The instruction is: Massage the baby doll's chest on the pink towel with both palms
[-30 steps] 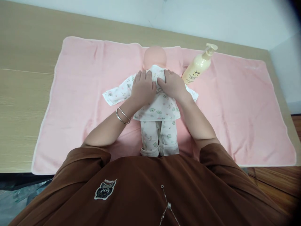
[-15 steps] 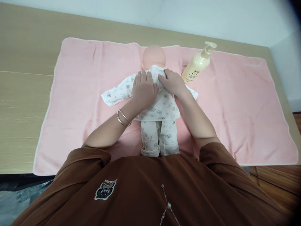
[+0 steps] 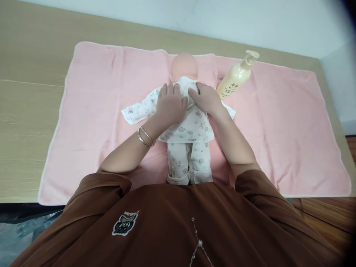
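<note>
A baby doll (image 3: 184, 66) lies lengthwise before me, its smooth head pointing away and no facial features showing. It wears a white long-sleeved shirt (image 3: 189, 129) with small animal prints and matching trousers (image 3: 178, 159) with turned-up cuffs. My left hand (image 3: 170, 104) rests flat on the upper left of the shirt, fingers extended. Opposite it, my right hand (image 3: 205, 97) lies on the right shoulder area, thumb apart from the fingers and pointing inward. The shirt's right sleeve is mostly hidden behind my right hand and forearm.
A pale yellow pump bottle (image 3: 234, 79) is just beyond my right hand, close to the right sleeve. Beneath everything spreads a pink blanket (image 3: 91, 111) with a white edge, on a wood-toned table (image 3: 30, 111). A white wall (image 3: 250, 26) borders the far side.
The camera view has shifted very slightly. Both hands stay on the doll's shirt in nearly the same places, and the bottle remains beside them.
</note>
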Available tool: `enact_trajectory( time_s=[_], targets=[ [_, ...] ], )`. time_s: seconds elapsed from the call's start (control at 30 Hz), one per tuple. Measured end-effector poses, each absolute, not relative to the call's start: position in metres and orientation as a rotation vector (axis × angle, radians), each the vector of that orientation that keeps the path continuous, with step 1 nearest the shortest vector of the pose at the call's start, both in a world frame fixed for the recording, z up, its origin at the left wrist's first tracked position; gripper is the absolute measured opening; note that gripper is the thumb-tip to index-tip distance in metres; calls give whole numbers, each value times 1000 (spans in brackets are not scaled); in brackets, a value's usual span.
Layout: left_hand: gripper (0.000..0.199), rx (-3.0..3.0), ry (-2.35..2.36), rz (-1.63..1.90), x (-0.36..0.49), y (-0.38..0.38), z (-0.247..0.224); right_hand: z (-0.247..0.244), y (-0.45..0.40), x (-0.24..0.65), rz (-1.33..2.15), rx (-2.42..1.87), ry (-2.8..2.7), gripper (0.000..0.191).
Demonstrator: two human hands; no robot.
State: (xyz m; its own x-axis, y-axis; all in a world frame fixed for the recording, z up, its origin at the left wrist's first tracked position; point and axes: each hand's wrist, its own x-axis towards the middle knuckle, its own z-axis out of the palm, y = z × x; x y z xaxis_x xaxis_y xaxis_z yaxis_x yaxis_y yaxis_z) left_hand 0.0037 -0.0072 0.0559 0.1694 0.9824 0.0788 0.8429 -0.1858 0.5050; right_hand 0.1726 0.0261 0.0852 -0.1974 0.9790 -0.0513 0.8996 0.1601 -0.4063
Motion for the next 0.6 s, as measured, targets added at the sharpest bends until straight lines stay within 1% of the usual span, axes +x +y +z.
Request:
enact_trajectory(
  time_s=[0.1,0.23,0.3,0.47,0.6],
  targets=[
    [69,2127,1711,578,6,-11,56,81,26,171,460,-1845,-2227,48],
    [56,2054,1759,603,-2,15,40,81,-3,145,184,-1928,-2254,53],
    [54,2019,1801,615,-4,26,32,83,-16,135,125,-1950,-2248,57],
    [58,2006,1830,744,-1,25,26,86,-14,137,180,-1906,-2314,57],
    [59,1988,1821,790,1,22,25,84,-2,145,203,-1927,-2322,62]
  ],
)
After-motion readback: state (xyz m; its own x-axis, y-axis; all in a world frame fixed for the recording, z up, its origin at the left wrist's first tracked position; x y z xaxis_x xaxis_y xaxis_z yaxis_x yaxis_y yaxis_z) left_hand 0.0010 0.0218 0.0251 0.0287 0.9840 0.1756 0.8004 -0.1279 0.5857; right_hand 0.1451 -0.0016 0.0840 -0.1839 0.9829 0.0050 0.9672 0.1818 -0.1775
